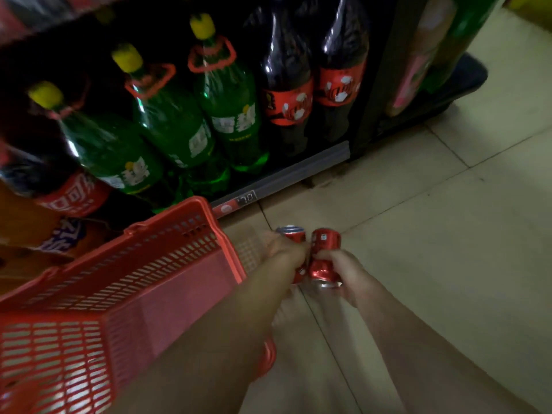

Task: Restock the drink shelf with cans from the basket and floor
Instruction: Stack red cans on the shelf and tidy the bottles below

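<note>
While both hands are wrapping their fingers around cans, the left hand (283, 255) is gripping one red aluminium drink can (294, 234) and the right hand (343, 270) another red aluminium can (324, 255) at three o'clock of the red plastic mesh basket (167, 264), probably for shelving them together.

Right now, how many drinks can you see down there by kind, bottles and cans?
Green bottles with yellow caps: 3
Dark cola bottles with red labels: 3, one on the far left partly cut off
Red cans: 2, left can in the left hand, right can in the right hand
Total: 8
</note>
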A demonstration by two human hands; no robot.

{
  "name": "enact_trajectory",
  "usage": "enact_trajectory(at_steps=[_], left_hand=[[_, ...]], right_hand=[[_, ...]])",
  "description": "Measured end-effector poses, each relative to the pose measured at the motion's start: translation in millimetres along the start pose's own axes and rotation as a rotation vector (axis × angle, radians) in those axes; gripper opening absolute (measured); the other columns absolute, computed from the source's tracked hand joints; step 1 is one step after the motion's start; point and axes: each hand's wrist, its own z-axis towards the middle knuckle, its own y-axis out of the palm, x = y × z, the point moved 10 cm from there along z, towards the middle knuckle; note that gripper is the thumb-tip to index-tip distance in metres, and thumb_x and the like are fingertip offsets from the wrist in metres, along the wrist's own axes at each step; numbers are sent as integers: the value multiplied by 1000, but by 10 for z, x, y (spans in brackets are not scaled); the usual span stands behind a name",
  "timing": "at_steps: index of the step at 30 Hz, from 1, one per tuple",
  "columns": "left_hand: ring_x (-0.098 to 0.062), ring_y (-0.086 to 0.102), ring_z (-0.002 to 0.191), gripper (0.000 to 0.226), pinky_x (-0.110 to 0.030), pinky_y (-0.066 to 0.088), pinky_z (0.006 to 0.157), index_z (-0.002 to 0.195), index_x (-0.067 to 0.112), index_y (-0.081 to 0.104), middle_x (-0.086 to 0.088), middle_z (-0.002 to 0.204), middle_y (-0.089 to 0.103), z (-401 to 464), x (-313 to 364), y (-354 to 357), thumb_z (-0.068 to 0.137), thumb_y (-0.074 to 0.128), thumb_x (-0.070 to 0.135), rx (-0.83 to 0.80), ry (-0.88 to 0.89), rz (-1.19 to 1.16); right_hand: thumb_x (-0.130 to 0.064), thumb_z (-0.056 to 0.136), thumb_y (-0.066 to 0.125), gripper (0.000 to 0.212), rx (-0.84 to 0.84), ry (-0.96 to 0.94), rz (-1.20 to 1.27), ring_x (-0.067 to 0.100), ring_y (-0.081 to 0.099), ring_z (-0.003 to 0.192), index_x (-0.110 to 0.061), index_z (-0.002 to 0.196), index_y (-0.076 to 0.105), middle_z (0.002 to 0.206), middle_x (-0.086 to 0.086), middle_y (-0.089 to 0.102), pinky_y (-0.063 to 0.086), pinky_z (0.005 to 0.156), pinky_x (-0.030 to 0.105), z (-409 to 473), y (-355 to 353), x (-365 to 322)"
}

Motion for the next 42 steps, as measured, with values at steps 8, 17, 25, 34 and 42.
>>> enact_trajectory(at_steps=[8,17,25,34,42], left_hand=[[-20,65,104,57,-37,53,99,123,16,37,-1,112,62,-1487,1650,-1360,90,81,29,-152,468,-69],[-13,71,106,59,-35,61,93,133,20,48,0,121,68,-4084,2850,-4166,90,80,43,-84,670,-254],[-18,76,105,32,-40,62,93,126,24,56,-3,116,74,-6488,3663,-6915,99,70,35,108,901,-342],[-14,77,99,52,-34,64,82,128,19,59,-4,116,75,-8655,4213,-9292,88,77,48,305,1212,-359],[-21,78,98,63,-48,64,86,127,21,60,-5,114,77,-9360,4419,-10312,78,81,55,428,1344,-410]], right_hand=[[1,90,54,45,-194,-438,66,28,70,89,-10,133,62,102,12,75,60,73,40,-2086,513,-1985],[-7,92,60,45,-410,-675,-58,38,68,118,-25,133,64,127,17,72,52,97,60,-5506,1968,-3824],[-20,78,69,58,-660,-896,-183,35,69,117,-26,135,62,128,12,71,56,96,60,-8690,3594,-5154],[-17,87,75,45,-777,-1189,-139,33,72,113,-17,131,64,123,11,74,57,97,57,-11337,5010,-6075],[-22,83,80,40,-671,-1400,-162,29,75,105,-17,122,68,115,10,76,59,94,57,-12287,5553,-6529]])
